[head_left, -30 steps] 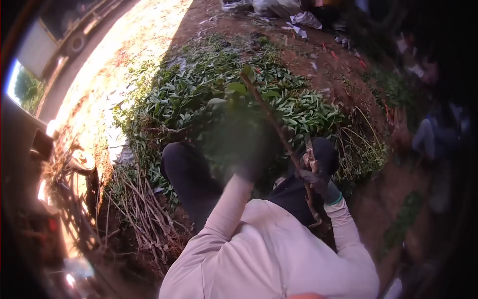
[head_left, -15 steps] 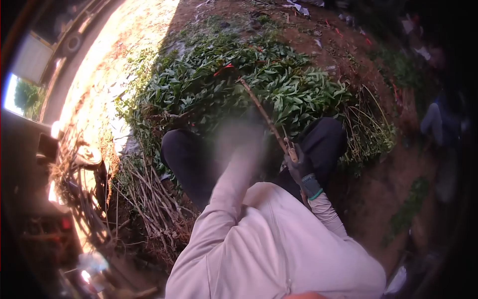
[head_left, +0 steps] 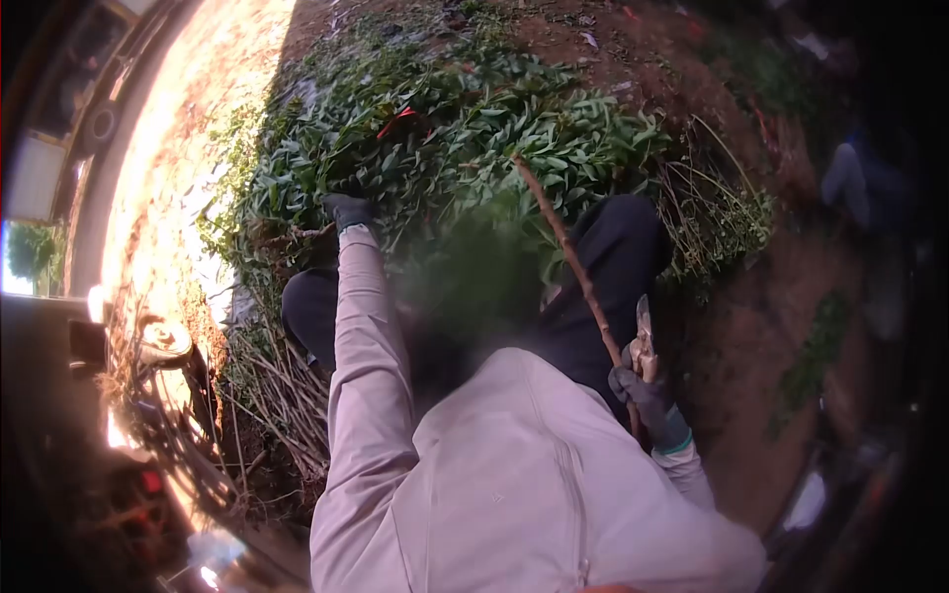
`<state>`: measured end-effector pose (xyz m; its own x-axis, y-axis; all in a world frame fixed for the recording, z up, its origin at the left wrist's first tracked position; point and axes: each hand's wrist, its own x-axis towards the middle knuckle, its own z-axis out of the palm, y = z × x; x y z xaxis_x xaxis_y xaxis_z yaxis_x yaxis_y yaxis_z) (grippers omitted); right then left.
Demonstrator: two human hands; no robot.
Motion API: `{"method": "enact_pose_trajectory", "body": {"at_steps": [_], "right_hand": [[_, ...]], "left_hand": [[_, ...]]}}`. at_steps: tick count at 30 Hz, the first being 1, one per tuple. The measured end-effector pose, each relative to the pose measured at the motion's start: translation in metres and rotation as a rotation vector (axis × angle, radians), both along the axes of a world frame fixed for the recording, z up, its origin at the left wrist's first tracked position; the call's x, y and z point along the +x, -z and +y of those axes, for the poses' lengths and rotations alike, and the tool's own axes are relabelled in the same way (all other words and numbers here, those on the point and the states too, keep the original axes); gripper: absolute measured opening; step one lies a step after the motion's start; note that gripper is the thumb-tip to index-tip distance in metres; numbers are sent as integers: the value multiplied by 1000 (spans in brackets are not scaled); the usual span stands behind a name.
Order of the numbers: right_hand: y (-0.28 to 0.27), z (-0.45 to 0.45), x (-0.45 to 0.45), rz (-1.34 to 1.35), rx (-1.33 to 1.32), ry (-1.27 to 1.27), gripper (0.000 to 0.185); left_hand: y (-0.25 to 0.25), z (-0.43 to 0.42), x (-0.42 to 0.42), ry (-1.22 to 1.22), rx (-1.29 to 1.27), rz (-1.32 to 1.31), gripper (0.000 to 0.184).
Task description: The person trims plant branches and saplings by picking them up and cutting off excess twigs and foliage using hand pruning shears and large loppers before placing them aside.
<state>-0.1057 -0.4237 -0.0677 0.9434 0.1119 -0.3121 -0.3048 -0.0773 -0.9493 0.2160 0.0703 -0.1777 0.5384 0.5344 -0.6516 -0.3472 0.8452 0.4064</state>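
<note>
My left hand [head_left: 348, 211], in a dark glove, reaches out to the left edge of the leaf pile [head_left: 366, 148]; its fingers are hard to make out against the leaves. At the right, my gloved right hand [head_left: 645, 397] is closed around a long brown branch [head_left: 570, 252] and a short tool with a pale handle [head_left: 643, 358] and a blade-like tip. The branch slants up to the left over my right knee. Between my knees hangs a blurred green mass [head_left: 470, 272], too smeared to identify.
Bare stems [head_left: 282, 400] lie in a bundle at the lower left. Thin leafy stalks [head_left: 717, 203] spread right of the pile. A red strip [head_left: 397, 122] rests on the leaves. At the far right is a dim blue-grey shape [head_left: 846, 183]. A wheel [head_left: 103, 123] shows at the upper left.
My left hand, a blur over my lap before, is now farther forward and left at the leaves. My right hand has moved right and down with the branch and tool. The view has shifted.
</note>
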Motion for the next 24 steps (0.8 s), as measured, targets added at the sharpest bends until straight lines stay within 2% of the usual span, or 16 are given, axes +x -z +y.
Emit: {"method": "enact_pose_trajectory", "body": {"at_steps": [1, 2, 4, 5, 8, 9, 11, 12, 14, 16, 18, 19, 20, 21, 22, 24], "right_hand": [[-50, 20, 1, 117, 243, 25, 18], [-50, 21, 9, 136, 284, 53, 14], [-51, 27, 32, 82, 345, 76, 10], [-44, 29, 38, 75, 358, 82, 10], [-20, 33, 50, 84, 107, 98, 11], [-18, 37, 52, 77, 110, 96, 11], [-16, 50, 51, -35, 170, 194, 18], [-25, 55, 52, -26, 133, 173, 24], [-3, 59, 55, -207, 28, 92, 34], [-5, 63, 56, -321, -215, 51, 30], [-9, 67, 49, -431, -526, -22, 23], [-14, 69, 49, -347, -635, -32, 18], [-11, 70, 48, -347, -634, -27, 18], [-8, 71, 48, -342, -550, -6, 18], [-7, 73, 48, -335, -467, 14, 19], [-6, 73, 52, -406, -418, 14, 21]], "left_hand": [[30, 19, -4, 124, 197, -104, 44], [47, 25, 2, 242, 388, -247, 42], [9, -40, -47, 677, 379, -239, 44], [-13, -76, -71, 885, 348, -112, 47], [-56, -171, -122, 1226, -377, -962, 40], [-99, -206, -134, 1242, 63, -600, 29], [-116, -242, -148, 1187, 474, -217, 22], [-116, -252, -153, 1179, 391, -333, 20], [-110, -266, -154, 1156, 309, -449, 21], [-110, -270, -143, 972, 68, -413, 20], [-109, -270, -149, 951, 25, -384, 13], [-117, -268, -151, 931, -21, -355, 6], [-119, -267, -152, 936, -19, -356, 6], [-120, -265, -154, 1010, 367, -395, 4], [-122, -262, -154, 1060, 756, -428, 11], [-123, -256, -154, 1058, 755, -399, 15]]}}
